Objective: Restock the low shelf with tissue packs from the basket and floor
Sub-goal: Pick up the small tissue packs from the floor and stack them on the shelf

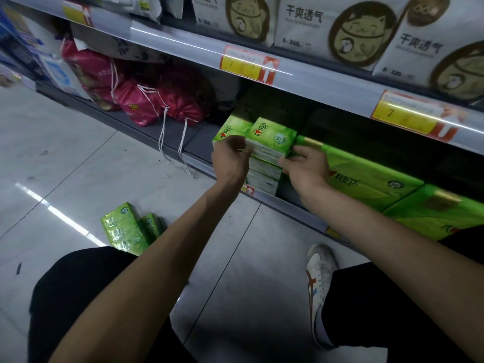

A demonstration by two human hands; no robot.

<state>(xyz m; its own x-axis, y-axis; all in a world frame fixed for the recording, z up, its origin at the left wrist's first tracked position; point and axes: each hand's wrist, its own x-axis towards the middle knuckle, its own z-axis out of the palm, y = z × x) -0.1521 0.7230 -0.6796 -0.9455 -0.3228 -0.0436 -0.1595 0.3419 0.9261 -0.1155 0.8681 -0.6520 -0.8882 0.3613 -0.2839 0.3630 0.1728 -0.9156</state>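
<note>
Hands first: I see my left hand (230,160) and right hand (305,166) curled shut on either end of the top tissue pack (271,140), which sits on a stack at the front edge of the low shelf (199,145). Larger green packs (372,179) lie just right of my right hand. Below my left hand, two more tissue packs (128,229) rest on the floor (65,166).

Bare forearms, blk trousers (83,292), white sneaker (320,279) w/ red-brown stripes.
</note>
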